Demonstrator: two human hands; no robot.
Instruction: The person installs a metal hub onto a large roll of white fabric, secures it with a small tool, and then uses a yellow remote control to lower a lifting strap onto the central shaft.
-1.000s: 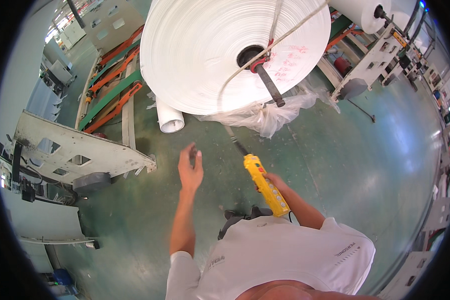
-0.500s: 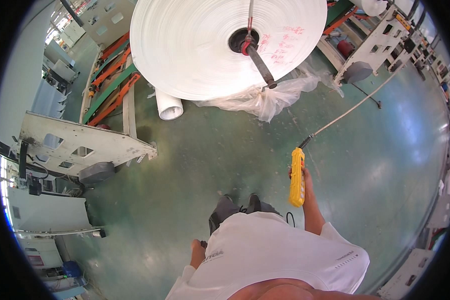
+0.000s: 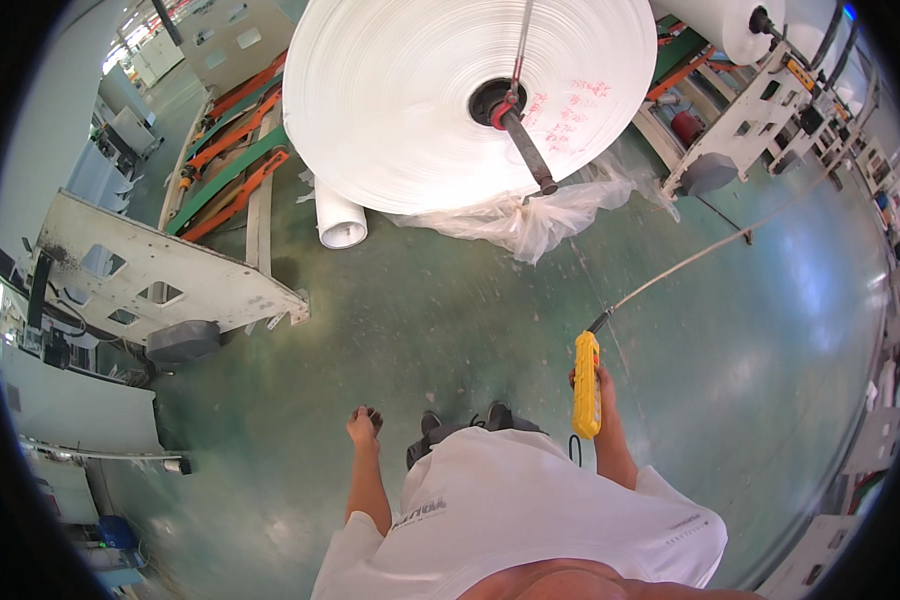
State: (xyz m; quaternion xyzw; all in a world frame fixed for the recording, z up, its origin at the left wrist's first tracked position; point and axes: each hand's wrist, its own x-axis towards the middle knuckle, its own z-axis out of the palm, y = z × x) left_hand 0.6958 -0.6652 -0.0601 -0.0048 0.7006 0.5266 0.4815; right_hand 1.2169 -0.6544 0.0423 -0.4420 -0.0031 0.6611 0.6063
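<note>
My right hand (image 3: pixel 606 392) is wrapped round a yellow hoist pendant control (image 3: pixel 586 385), a long box with buttons on its side, held upright in front of my right side. A pale cable (image 3: pixel 685 265) runs from its top to the far right. My left hand (image 3: pixel 365 424) is out over the floor beside my left leg, fingers curled with dark tips; whether something small is in them I cannot make out. Ahead stands a large white roll (image 3: pixel 400 110) with a steel shaft (image 3: pixel 528 150) through its core. A red hook (image 3: pixel 506 108) on a sling holds the shaft.
Crumpled clear plastic film (image 3: pixel 530 220) lies under the roll, with a white tube (image 3: pixel 341 222) beside it. On the left is a pale machine frame (image 3: pixel 210 275) with orange and green bars; a similar frame (image 3: pixel 735 125) stands at the far right. Green floor (image 3: pixel 450 330) lies between.
My left hand has swung forward and outward from my hip. The pendant control has come slightly lower and nearer to me, still in my right hand. Its cable hangs slacker.
</note>
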